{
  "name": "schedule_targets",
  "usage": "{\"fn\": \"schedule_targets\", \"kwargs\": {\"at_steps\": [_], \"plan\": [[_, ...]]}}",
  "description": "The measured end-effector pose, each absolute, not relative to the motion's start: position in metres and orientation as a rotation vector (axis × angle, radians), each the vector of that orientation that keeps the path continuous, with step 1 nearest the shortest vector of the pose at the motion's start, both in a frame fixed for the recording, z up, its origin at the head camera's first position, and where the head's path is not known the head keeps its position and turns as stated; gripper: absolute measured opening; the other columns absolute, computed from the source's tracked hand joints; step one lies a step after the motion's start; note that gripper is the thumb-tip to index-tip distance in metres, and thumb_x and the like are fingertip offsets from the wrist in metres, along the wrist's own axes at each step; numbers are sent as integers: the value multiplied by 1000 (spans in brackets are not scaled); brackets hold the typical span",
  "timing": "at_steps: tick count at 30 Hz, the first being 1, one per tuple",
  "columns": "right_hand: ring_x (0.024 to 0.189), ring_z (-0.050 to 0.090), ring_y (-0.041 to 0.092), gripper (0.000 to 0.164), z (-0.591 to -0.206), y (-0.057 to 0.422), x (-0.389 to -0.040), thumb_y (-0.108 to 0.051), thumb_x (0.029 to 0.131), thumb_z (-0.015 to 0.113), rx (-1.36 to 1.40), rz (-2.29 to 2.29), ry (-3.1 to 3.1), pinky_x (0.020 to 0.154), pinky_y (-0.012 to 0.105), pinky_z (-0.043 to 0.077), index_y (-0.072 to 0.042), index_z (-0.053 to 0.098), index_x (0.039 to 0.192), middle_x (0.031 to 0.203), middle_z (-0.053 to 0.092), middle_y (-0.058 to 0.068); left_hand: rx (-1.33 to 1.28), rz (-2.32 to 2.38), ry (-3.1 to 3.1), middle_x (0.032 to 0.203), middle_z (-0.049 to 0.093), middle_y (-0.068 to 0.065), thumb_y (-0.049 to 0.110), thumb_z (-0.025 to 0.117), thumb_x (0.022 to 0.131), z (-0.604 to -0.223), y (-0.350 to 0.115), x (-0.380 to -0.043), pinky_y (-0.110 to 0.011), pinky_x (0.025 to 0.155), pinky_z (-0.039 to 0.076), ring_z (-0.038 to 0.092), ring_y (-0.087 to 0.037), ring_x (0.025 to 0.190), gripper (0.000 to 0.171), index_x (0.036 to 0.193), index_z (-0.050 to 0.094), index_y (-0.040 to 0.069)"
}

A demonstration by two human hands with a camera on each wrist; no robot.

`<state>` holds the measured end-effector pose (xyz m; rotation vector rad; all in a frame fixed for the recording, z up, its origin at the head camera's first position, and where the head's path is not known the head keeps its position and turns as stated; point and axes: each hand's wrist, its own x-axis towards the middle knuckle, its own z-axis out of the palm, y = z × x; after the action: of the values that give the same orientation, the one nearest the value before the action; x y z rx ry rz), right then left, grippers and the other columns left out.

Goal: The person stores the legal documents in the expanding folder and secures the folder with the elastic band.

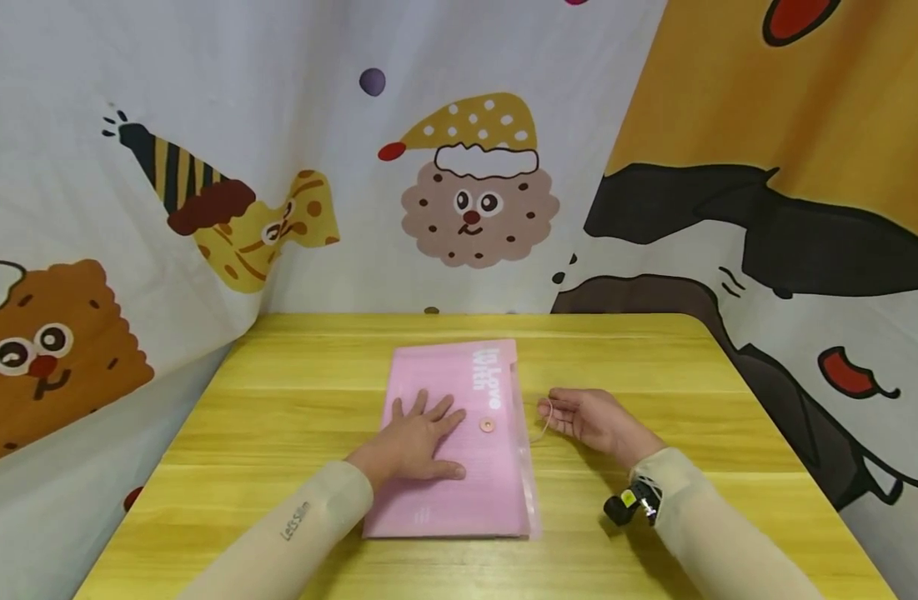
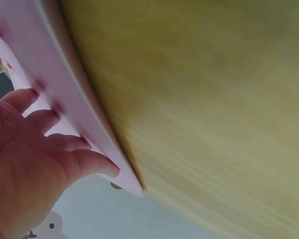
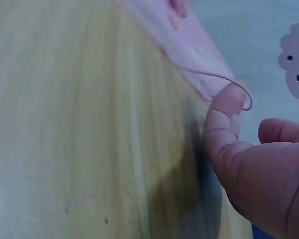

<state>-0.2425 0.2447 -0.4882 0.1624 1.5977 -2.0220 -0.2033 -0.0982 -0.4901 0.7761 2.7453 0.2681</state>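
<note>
A pink file folder [image 1: 459, 500] with white lettering lies flat on the table, a round button [image 1: 487, 425] near its right side. Spread across the folder's front, my left hand [image 1: 417, 437] presses on it with straight fingers; the left wrist view shows the fingertips on the pink cover [image 2: 74, 89]. Just right of the folder, my right hand [image 1: 589, 419] pinches a thin cord [image 1: 537, 435] that runs from the folder's right edge. In the right wrist view the cord [image 3: 204, 73] loops over the thumb's tip; the other fingertips are partly hidden there.
The yellow wooden table [image 1: 278, 392] extends around the folder on all sides. Behind it hangs a white curtain [image 1: 308, 83] with cartoon prints. A small black camera [image 1: 629, 504] is strapped to the right wrist.
</note>
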Motion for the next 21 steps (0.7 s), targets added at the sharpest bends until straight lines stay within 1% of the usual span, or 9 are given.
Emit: {"fn": "schedule_targets", "kwargs": {"at_steps": [2,3,7,9,11,13,15,19,21], "plan": [[102,75,17,35,-487,248,-242,-19,116,42,201,-2045,1472,96,31,61,8,48,137,111,78,9,775,268,2751,180,19,-7,80,63,89,-491,-98,-203,-83,121,12,12,-54,162,101,170,32,28],[103,76,18,36,-487,251,-242,-23,116,41,208,-2035,1433,96,32,61,6,51,135,112,79,9,775,270,2752,180,20,-7,80,63,89,-491,-98,-203,-83,121,12,12,-54,162,101,170,33,28],[103,78,18,40,-491,259,-240,-33,116,42,172,-1935,1393,91,30,61,-2,65,126,112,82,6,774,274,2753,180,19,-7,80,63,88,-491,-99,-203,-83,121,12,12,-54,162,101,170,32,28],[103,78,17,42,-492,262,-239,-34,116,41,104,-1887,1396,90,28,60,-5,69,124,113,82,4,772,281,2752,180,19,-7,80,63,89,-491,-99,-203,-83,121,11,11,-54,162,102,170,32,28],[104,78,16,42,-493,263,-239,-33,116,40,29,-1858,1379,89,27,60,-7,72,126,115,82,2,770,281,2752,180,19,-7,80,63,89,-490,-99,-203,-83,121,11,11,-54,162,102,170,32,27],[106,78,16,41,-493,263,-239,-29,116,40,-29,-1834,1349,90,27,60,-7,72,129,117,82,3,769,279,2750,180,19,-7,80,63,89,-490,-99,-202,-83,121,11,11,-54,163,101,170,32,27],[107,78,16,41,-494,261,-239,-25,115,40,-72,-1810,1327,91,27,60,-4,69,134,118,82,4,767,274,2748,180,19,-7,79,63,89,-489,-98,-202,-83,122,11,11,-54,163,101,170,32,27],[108,78,17,42,-496,255,-238,-17,114,43,-118,-1768,1348,92,28,61,5,58,145,120,81,8,767,279,2743,180,19,-7,79,63,90,-488,-98,-202,-83,121,11,10,-54,163,100,170,32,27],[108,78,19,43,-497,250,-236,-14,112,48,-111,-1756,1384,92,29,62,9,53,148,121,81,10,768,278,2745,180,19,-8,79,63,90,-488,-97,-202,-84,121,11,11,-54,163,100,170,32,27]]}}
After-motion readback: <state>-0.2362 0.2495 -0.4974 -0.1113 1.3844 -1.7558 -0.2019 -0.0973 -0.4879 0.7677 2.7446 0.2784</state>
